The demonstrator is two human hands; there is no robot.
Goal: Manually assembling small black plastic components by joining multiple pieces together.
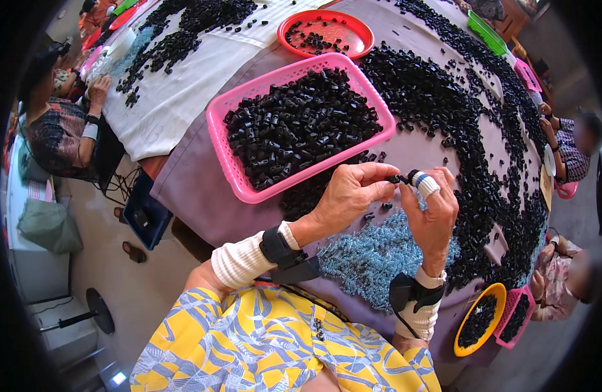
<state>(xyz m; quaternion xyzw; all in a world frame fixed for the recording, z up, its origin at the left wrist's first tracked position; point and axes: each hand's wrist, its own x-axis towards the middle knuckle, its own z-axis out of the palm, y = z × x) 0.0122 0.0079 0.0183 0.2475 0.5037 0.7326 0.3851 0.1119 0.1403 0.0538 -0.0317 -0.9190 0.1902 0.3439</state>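
The left hand [343, 198] has its thumb and forefinger brought together in a narrow pinch on a small black plastic piece [395, 179], held above the tabletop [199, 179] near the middle of its near edge. The right hand [436, 212] meets it from the other side, thumb and finger closed in a narrow grip at the piece's right end (whether one part or two are joined there is too small to tell). A white finger sleeve [425, 183] with blue stripes covers a finger of the right hand. Both wrists wear black straps over white ribbed cuffs [239, 261].

Under and between the forearms, close to the tabletop's near edge, lies a heap of pale-blue translucent parts [373, 255]. Just beyond the left hand stands a pink perforated plastic basket [217, 134], filled with black plastic parts [301, 121]. A red round tray [367, 44] sits past its far side, with a scatter of black parts inside. More loose black parts [418, 88] spread in a broad band toward the tabletop's far and right edges. At the right end of the near edge are a yellow round tray [501, 297] and a smaller pink basket [528, 307], each holding black parts. One seated person [59, 140] works at the tabletop's left side; two more are along its right edge.
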